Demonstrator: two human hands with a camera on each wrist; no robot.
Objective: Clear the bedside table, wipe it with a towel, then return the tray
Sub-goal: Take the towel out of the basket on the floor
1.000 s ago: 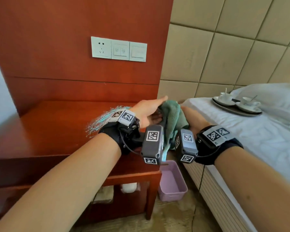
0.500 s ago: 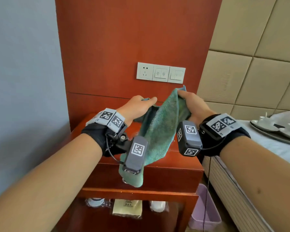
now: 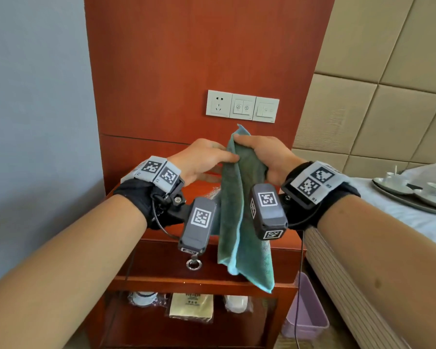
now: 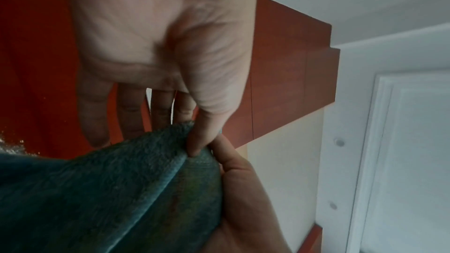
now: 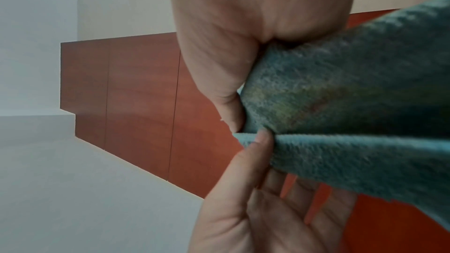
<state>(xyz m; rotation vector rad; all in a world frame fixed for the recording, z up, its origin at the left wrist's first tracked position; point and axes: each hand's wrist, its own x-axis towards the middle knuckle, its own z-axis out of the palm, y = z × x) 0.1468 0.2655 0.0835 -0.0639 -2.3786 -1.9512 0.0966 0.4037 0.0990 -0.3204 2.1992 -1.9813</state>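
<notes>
A teal towel (image 3: 242,222) hangs folded lengthwise above the red wooden bedside table (image 3: 161,258). My left hand (image 3: 224,157) pinches its top edge with the thumb; in the left wrist view the towel (image 4: 109,189) drapes below that hand (image 4: 194,141). My right hand (image 3: 239,142) grips the same top edge from the other side, and its wrist view shows the thumb of that hand (image 5: 236,120) pressed into the towel (image 5: 340,103). The two hands touch at the fold. The tray (image 3: 408,200) with white cups lies on the bed at the far right.
A socket and switch panel (image 3: 242,107) is on the wood wall panel behind the table. Wrapped items (image 3: 190,308) sit on the table's lower shelf. A purple bin (image 3: 310,321) stands on the floor between table and bed (image 3: 393,222).
The towel came up off the table top. My hands spread it out, then closed together, so it now hangs folded in half between them.
</notes>
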